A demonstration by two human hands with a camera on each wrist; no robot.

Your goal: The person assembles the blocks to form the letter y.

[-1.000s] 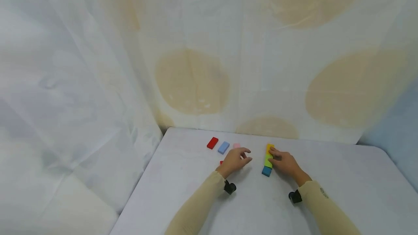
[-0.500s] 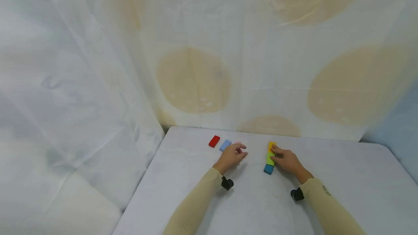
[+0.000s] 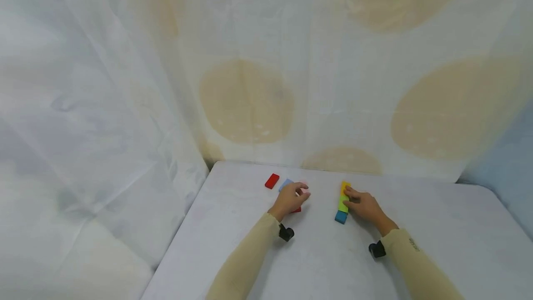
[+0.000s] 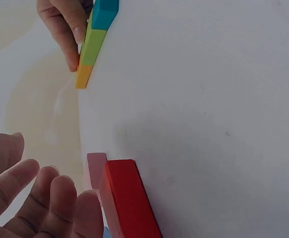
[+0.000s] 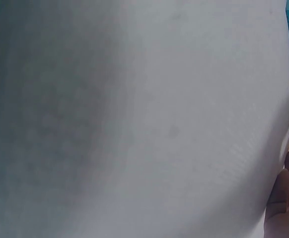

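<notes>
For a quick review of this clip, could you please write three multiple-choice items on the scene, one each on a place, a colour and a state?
1. Where does the row of blocks lie?
A. By the right hand
B. Under the left sleeve
C. At the table's near edge

2. Which colours make up that row, from far end to near end?
A. Red, pink, white
B. Yellow, green, blue
C. Purple, black, orange

3. How is the left hand?
A. Flat on the yellow block
B. Gripping the far red block
C. Fingers open beside a red block

Answers:
1. A: the right hand touches the row's side.
2. B: the head view shows yellow far, green in the middle, blue near.
3. C: the left wrist view shows spread fingers next to the red block, not closed round it.
</notes>
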